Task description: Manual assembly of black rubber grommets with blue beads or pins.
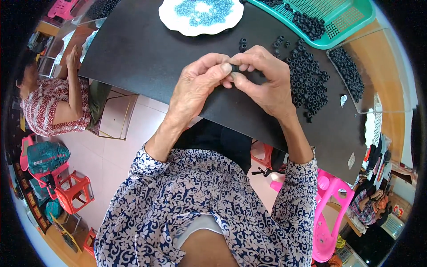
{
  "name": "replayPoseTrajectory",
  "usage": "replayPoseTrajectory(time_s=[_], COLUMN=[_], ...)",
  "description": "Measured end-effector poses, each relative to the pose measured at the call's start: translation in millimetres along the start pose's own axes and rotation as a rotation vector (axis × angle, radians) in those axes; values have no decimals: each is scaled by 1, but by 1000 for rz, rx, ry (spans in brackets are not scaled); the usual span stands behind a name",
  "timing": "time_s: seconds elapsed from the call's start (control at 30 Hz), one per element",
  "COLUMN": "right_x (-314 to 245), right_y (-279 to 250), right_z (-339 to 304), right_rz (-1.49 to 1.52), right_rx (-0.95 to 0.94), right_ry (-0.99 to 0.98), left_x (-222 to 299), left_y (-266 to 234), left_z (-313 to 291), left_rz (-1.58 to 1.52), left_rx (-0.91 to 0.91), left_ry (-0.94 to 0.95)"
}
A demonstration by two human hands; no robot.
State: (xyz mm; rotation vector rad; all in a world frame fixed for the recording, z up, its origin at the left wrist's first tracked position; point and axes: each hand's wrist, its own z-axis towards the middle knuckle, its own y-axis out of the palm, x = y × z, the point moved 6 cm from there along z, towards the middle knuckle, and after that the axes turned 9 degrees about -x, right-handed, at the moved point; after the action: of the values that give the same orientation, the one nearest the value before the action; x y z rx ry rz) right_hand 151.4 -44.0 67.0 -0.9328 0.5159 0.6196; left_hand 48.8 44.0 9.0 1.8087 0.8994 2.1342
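Above the near edge of the dark table point(147, 58), my left hand point(195, 84) and my right hand point(269, 82) meet fingertip to fingertip. Between their thumbs and fingers they pinch a small black part point(235, 68), mostly covered by the fingers. To the right of my right hand spreads a pile of small black ring-shaped parts point(308, 82). A few loose black rings point(243, 43) lie just beyond my hands. Farther off stands a white scalloped plate point(169, 20) holding small blue pieces point(202, 12).
A green perforated basket point(368, 17) with black parts sits at the far right. Beside it, a clear plastic bin point(382, 53) holds more. A person point(58, 102) sits at the left. A pink plastic chair point(327, 218) and red stools point(75, 193) stand around the table.
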Motion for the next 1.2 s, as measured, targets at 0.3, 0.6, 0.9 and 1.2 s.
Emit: replayPoseTrajectory(time_s=[0.3,0.6,0.9,1.2], right_x=[-3,2,2,7], right_y=[4,2,3,4], right_z=[0,-4,-6,-8], right_rz=[-41,-32,-7,112], right_rx=[40,59,19,4], right_ry=[-16,23,53,123], left_x=[-9,-8,-10,-12], left_y=[-1,7,3,-2], left_z=[2,1,3,3], left_rz=[-312,-341,-303,-347], left_rx=[-31,-30,-58,-24], left_ry=[-34,-30,2,-38])
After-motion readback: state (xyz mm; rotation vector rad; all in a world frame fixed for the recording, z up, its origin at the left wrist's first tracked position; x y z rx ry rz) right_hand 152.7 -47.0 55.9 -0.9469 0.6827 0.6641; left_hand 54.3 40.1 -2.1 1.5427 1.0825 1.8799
